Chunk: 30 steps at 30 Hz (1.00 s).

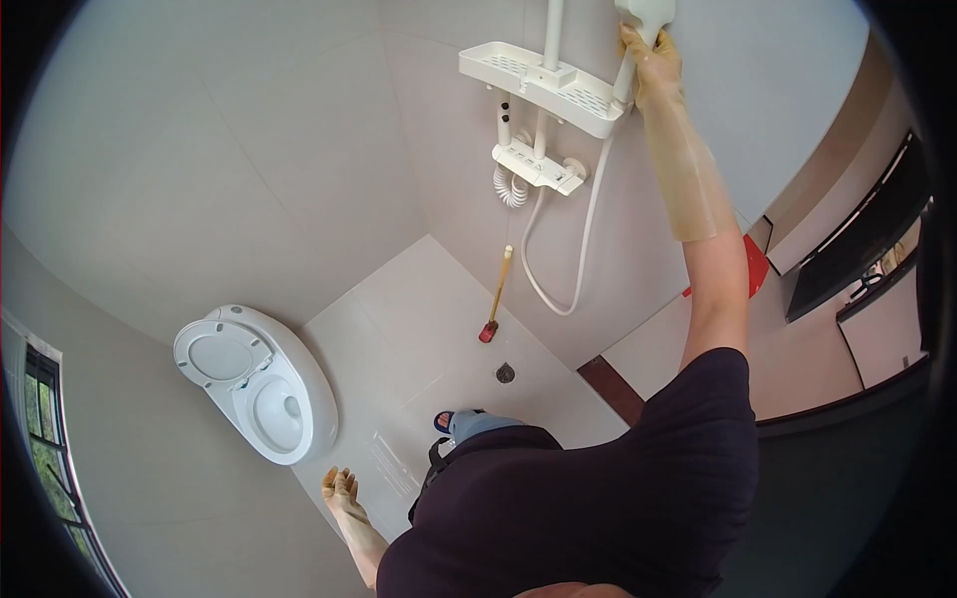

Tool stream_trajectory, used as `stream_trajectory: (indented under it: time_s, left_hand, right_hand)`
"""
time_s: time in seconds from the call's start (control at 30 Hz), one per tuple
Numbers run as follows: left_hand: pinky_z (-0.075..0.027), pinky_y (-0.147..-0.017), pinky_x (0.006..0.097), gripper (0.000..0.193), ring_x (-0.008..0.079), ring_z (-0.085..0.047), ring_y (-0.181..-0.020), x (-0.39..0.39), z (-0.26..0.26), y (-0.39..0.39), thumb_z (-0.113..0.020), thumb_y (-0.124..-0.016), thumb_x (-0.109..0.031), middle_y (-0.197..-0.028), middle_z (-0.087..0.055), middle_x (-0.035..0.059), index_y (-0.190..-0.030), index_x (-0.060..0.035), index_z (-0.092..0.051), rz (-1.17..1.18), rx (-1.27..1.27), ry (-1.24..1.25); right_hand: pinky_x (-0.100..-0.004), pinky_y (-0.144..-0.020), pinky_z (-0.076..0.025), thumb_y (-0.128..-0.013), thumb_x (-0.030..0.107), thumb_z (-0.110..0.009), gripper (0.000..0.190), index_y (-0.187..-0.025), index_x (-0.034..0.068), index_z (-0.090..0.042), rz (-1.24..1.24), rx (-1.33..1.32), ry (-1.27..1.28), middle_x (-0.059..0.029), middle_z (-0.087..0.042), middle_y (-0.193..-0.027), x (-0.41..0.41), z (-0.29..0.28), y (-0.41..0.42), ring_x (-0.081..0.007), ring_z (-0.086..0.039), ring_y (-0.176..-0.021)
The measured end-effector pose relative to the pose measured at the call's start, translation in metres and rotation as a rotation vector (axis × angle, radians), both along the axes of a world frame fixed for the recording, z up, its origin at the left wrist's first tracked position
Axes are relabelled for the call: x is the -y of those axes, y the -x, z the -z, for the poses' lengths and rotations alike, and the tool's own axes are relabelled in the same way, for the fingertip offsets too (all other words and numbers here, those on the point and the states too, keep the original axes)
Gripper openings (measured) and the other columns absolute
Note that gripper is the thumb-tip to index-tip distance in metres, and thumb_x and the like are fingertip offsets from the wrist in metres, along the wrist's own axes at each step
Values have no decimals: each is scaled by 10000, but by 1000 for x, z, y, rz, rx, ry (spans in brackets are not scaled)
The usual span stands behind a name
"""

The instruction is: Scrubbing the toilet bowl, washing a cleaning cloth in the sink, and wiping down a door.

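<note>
My right hand [654, 56], in a translucent yellowish rubber glove, is raised at the top right and closed round the handle of a white hand shower [647, 12]. The shower's head is cut off by the top edge. Beside the hand, a white perforated shelf [538, 86] is fixed to the riser pipe, above a white shower mixer [538, 166]. A white hose [591, 224] loops down the wall. My left hand [342, 486], gloved too, hangs low near the toilet with its fingers curled, and holds nothing that I can see.
A white toilet [321, 389] with its lid raised stands at the left. A brush with a red head [488, 332] leans against the wall near a floor drain [505, 373]. A dark threshold [611, 389] and a red object [756, 265] lie at the right; a window [56, 448] is far left.
</note>
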<state>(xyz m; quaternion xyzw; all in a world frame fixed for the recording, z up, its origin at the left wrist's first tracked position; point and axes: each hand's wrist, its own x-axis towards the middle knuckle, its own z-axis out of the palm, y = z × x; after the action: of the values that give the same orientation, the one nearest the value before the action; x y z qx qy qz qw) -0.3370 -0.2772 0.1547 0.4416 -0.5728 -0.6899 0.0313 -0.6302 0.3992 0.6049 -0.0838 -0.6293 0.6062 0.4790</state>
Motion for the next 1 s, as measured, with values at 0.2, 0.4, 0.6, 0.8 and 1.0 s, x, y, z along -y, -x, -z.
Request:
stream_trajectory:
  time_s: [0.2, 0.4, 0.6, 0.8, 1.0]
  left_hand:
    - [-516, -698, 253, 191, 135, -633, -791, 5, 13, -8, -582, -910, -141, -940, -666, 34, -1094, -183, -547, -14, 21, -33]
    - [-520, -693, 253, 221, 142, -632, -797, 24, 11, -19, -587, -906, -150, -945, -661, 41, -1118, -174, -532, -52, 39, -20]
    - [-515, -690, 236, 349, 132, -614, -801, 9, -16, -16, -652, -837, -130, -975, -636, 64, -1164, -75, -545, -64, 38, 77]
    - [-501, -799, 265, 380, 166, -608, -885, -1, -21, -13, -607, -863, -130, -1035, -637, 101, -1219, -43, -505, -37, 71, 85]
    - [-483, -862, 298, 363, 178, -589, -950, 5, -14, -32, -576, -911, -159, -1066, -627, 108, -1244, -60, -472, -55, 186, 85]
  right_hand:
    - [-275, -712, -462, -849, 155, -676, 280, -1074, 31, -564, 101, 154, -80, -50, -613, -867, -15, 9, -2, -131, -573, -781]
    - [-297, -746, -464, -823, 191, -709, 388, -1127, 11, -549, 20, 150, -21, -63, -621, -919, -13, 31, 6, -146, -572, -827]
    - [-379, -879, -453, -834, 192, -671, 482, -1206, -57, -492, 387, 309, -420, -153, -586, -1123, -43, 56, 27, -236, -554, -1005]
    - [-362, -858, -504, -662, 330, -844, 620, -1060, -50, -559, 924, -443, -961, -180, -618, -996, -58, 98, 10, -313, -619, -902]
    - [-361, -936, -448, -824, 216, -707, 472, -1211, 6, -538, 250, -207, -1152, -160, -560, -1209, 130, 129, -10, -293, -556, -1088]
